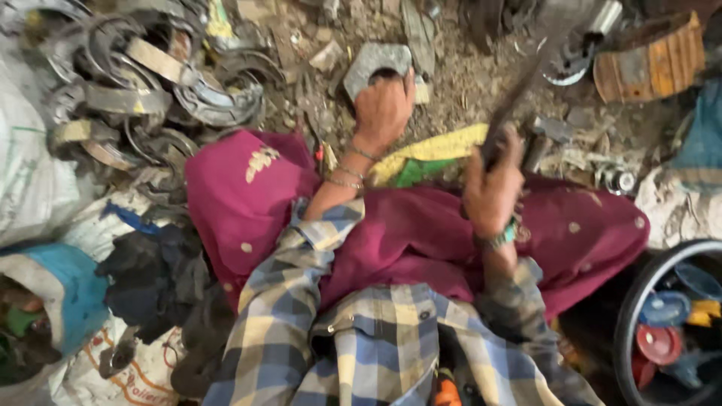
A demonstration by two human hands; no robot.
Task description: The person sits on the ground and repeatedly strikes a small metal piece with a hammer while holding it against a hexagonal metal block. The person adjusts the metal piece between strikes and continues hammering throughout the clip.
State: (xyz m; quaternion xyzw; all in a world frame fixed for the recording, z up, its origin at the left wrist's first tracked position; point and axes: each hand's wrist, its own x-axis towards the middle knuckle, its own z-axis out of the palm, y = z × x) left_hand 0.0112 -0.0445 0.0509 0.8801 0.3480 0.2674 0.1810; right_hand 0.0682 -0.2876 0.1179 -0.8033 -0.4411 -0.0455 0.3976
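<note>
Ahead, left hand [383, 109] grips grey metal piece [374, 64] on ground.

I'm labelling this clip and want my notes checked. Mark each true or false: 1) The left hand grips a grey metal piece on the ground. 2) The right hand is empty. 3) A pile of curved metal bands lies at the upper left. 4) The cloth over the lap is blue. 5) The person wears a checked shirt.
1) True: the left hand is closed on the grey metal piece on the dirt.
2) False: the right hand holds a dark tool, blurred and raised.
3) True: the curved metal bands lie there.
4) False: the cloth is magenta.
5) True: the checked shirt is blue, cream and grey.
</note>
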